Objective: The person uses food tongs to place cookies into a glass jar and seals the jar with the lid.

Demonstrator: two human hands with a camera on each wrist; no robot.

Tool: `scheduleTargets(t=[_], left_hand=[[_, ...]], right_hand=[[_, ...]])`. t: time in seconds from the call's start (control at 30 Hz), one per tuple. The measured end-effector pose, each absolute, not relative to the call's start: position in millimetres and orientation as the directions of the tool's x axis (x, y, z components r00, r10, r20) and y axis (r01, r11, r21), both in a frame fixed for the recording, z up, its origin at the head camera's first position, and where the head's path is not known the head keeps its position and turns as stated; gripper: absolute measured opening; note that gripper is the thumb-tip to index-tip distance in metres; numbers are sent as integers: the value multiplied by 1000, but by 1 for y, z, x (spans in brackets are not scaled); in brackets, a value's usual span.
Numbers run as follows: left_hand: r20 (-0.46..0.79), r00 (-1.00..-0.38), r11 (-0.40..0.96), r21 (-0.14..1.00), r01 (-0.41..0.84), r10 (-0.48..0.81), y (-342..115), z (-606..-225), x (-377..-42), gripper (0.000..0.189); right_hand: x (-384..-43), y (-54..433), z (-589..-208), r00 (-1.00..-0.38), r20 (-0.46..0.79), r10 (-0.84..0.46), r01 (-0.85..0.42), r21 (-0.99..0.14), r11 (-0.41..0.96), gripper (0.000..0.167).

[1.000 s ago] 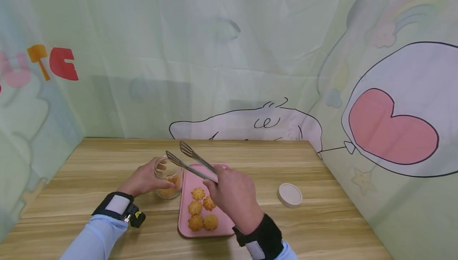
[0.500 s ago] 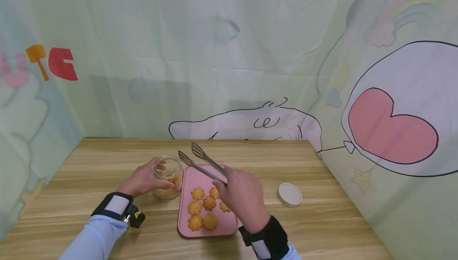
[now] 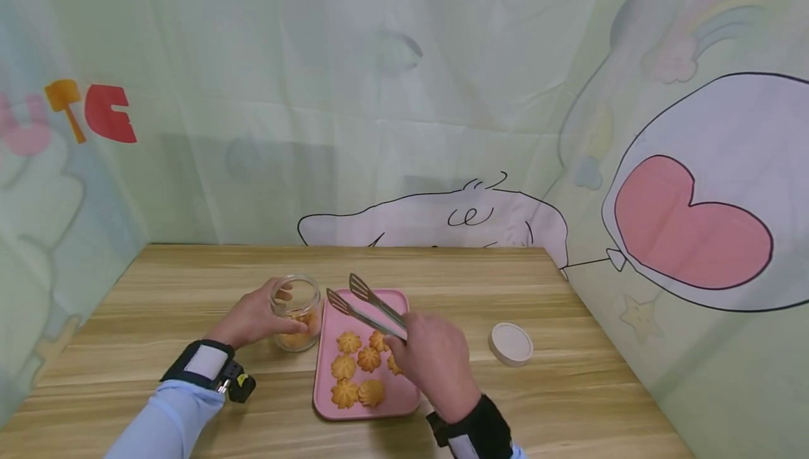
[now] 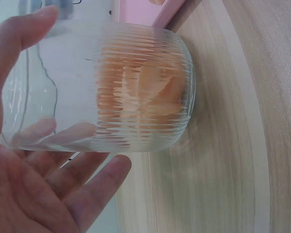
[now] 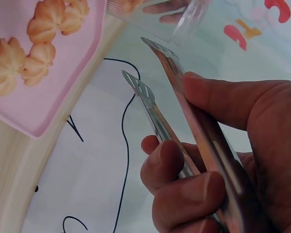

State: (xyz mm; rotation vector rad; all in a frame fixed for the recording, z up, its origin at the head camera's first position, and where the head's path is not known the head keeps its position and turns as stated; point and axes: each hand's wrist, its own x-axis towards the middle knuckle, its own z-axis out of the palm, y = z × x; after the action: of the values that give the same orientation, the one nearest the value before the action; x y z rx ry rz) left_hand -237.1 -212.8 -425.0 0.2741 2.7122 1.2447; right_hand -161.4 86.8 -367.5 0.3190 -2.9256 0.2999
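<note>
My left hand (image 3: 255,318) grips a clear glass jar (image 3: 297,304) that stands lidless on the table, thumb on the near side and fingers around the far side. Ribbed glass at its lower part shows cookies (image 4: 150,92) inside. In my right hand (image 3: 436,361) is a pair of metal tongs (image 3: 373,315), held above the pink tray (image 3: 395,399). The slotted tips stand apart with nothing between them, as the right wrist view also shows. Several golden swirl cookies (image 3: 344,366) lie on the tray, and my right hand partly covers one at the right.
A round white lid (image 3: 512,344) lies on the wooden table (image 3: 569,410), right of the tray. Behind the table hangs a printed cloth backdrop (image 3: 253,94). The jar stands close to the tray's left edge.
My right hand and the tongs have moved right and then lower, away from the jar and over the tray. More cookies have come into sight from behind the hand. The left hand stays on the jar.
</note>
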Motion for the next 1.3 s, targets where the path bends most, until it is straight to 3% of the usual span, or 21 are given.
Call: scheduleTargets(t=[0.6,0.87,1.3], left_hand=[[-53,-973,633,767,104,223,-213,-426,-237,98],[-51,-973,631,769,105,224,-213,-426,-237,97],[-48,-973,626,772,106,225,-213,-426,-237,97]], right_hand=[[-155,90,-389,-980,62,-189,-194,-91,977,35],[-165,85,-411,-974,148,-173,-188,-92,978,34],[-162,79,-412,-987,109,-115,-123,-66,990,36]])
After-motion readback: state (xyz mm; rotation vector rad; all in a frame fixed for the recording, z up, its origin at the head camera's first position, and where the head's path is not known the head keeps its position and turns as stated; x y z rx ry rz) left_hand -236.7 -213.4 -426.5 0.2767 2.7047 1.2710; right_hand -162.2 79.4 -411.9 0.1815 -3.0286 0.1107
